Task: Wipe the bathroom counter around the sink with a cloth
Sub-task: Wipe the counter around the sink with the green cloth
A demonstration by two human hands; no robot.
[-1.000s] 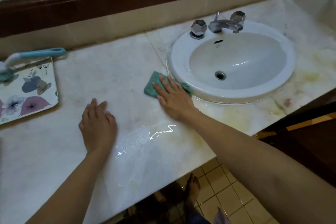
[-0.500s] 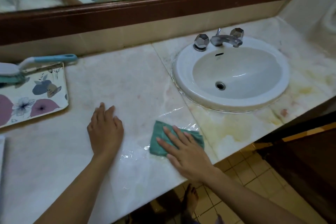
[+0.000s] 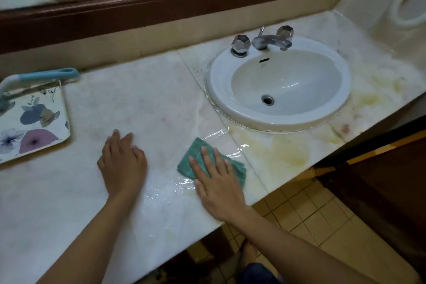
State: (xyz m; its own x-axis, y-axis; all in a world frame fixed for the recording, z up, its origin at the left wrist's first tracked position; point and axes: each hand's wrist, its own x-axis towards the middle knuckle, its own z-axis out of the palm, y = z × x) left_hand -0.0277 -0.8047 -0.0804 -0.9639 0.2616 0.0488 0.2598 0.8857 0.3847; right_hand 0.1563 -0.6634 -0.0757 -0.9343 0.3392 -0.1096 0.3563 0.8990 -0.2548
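— Where's she at with it? Or he, I can't tell from here.

— Mid-wipe, I'd say. The right hand [image 3: 216,182] is spread flat, fingers splayed, pressing the green cloth [image 3: 211,165] down on the counter [image 3: 143,104]. It isn't gripping the cloth, just palming it against the marble.

— And where's the cloth sitting?

— Close to the counter's front edge, front-left of the sink [image 3: 279,86], apart from the basin's rim. There's a wet sheen on the stone around it, running up toward the rim and back toward the front edge.

— The other hand?

— The left hand [image 3: 123,163] lies open, palm down on the counter just left of the cloth, holding nothing. Looks like it's only bracing.

— So what's left?

— Plenty, by my reckoning. The yellowish stains [image 3: 290,154] on the stretch in front of the sink, toward the counter's right end, look untouched, and so does the strip behind the faucet [image 3: 268,41]. The next stroke wants firm downward pressure, and a sweep rightward along the front edge under the basin's curve.

— Anything in the way?

— Not that side. The flowered tray [image 3: 30,122] and the blue-handled brush [image 3: 39,76] sit well off at the counter's left end.
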